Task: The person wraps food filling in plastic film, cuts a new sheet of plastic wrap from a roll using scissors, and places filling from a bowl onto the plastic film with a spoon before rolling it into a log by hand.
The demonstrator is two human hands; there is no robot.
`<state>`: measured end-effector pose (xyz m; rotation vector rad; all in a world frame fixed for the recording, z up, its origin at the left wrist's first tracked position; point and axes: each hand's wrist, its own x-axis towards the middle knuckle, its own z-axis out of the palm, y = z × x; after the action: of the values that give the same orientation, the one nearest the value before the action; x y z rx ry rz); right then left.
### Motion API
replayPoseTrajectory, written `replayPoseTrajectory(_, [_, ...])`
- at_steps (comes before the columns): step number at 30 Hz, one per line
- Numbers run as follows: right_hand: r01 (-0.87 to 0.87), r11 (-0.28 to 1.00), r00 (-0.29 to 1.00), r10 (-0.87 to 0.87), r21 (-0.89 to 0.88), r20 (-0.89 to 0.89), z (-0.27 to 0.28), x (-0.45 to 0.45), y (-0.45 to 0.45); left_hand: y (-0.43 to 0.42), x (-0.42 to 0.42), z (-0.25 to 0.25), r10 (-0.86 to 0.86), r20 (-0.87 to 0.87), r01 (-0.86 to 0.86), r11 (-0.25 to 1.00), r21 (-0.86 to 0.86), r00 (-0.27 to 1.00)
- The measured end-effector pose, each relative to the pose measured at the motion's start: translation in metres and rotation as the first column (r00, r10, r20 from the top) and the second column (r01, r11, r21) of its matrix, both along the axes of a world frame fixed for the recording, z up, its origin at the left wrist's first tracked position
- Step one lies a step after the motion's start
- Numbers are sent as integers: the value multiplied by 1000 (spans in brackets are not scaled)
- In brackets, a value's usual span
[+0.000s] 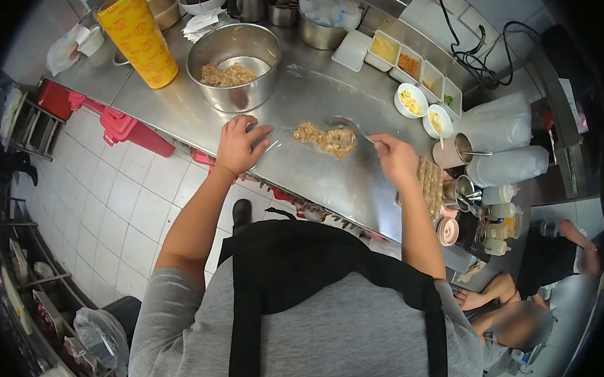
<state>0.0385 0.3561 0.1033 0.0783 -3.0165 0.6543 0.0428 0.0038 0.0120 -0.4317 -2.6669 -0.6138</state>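
A lumpy light-brown mixture point(323, 141) lies spread in a short strip on clear plastic film point(301, 175) over the steel counter. My right hand point(396, 157) is closed around the handle of a metal spoon point(345, 123), whose bowl touches the far right end of the mixture. To the left of the strip, my left hand point(243, 145) rests at the counter's near edge with its fingers apart, by the film. Beyond it stands a deep steel bowl point(236, 100) with more of the same mixture inside.
A yellow patterned roll point(139, 43) stands at the back left. White trays of ingredients point(408, 65) and two small bowls point(411, 101) line the back right. Wrapped long rolls point(430, 185) lie beside my right forearm, near bottles point(499, 230). Another person point(527, 320) is at the lower right.
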Motion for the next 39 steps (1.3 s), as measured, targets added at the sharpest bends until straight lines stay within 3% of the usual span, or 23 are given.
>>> replayPoseTrajectory(4, [198, 967, 980, -199, 161, -13, -2, -5, 26, 0, 2, -2, -3, 6, 3, 1000, 1, 1000])
replayPoseTrajectory(10, [-55, 974, 986, 18, 218, 166, 2, 6, -5, -1, 1, -2, -8, -22, 8, 1000, 3, 1000])
replayPoseTrajectory(13, [-225, 970, 964, 208, 88, 168, -22, -23, 9, -1, 2, -1, -9, -19, 9, 1000, 12, 1000])
replayPoseTrajectory(14, [-165, 980, 901, 197, -113, 387, -26, -36, 19, -1, 2, 0, -10, -18, 11, 1000, 16, 1000])
replayPoseTrajectory(16, [87, 901, 626, 282, -425, 727, -20, -57, 35, -2, 3, 0, -14, -21, 14, 1000, 16, 1000])
replayPoseTrajectory(20, [203, 857, 551, 299, -473, 779, 5, -48, 46, -3, 3, -1, -15, -20, 15, 1000, 27, 1000])
replayPoseTrajectory(24, [90, 787, 775, 330, -611, 538, 44, -42, 35, -5, 3, -1, -27, 0, 27, 999, 45, 1000])
replayPoseTrajectory(27, [-89, 685, 917, 340, -723, 209, 81, -44, -22, -5, 2, -2, -34, -11, 35, 998, 47, 999])
replayPoseTrajectory(29, [-198, 689, 954, 298, -698, 24, 99, -47, -74, -6, 2, -2, -43, -12, 43, 998, 55, 999])
replayPoseTrajectory(31, [-319, 724, 947, 275, -611, -168, 92, -61, -120, -6, 3, -2, -40, -9, 40, 997, 61, 999])
replayPoseTrajectory(32, [-479, 763, 852, 285, -434, -439, 74, -77, -143, -6, 3, -2, -39, -8, 40, 997, 64, 999])
replayPoseTrajectory(33, [-574, 791, 678, 313, -214, -665, 48, -93, -163, -6, 2, -1, -44, -6, 44, 997, 67, 999])
replayPoseTrajectory(35, [-503, 862, 776, 419, -61, -472, 20, -105, -189, -7, 3, -1, -55, 4, 55, 996, 72, 998])
replayPoseTrajectory(39, [-477, 865, 798, 349, -160, -491, 19, -91, -191, -8, 2, -1, -44, -3, 44, 997, 63, 999])
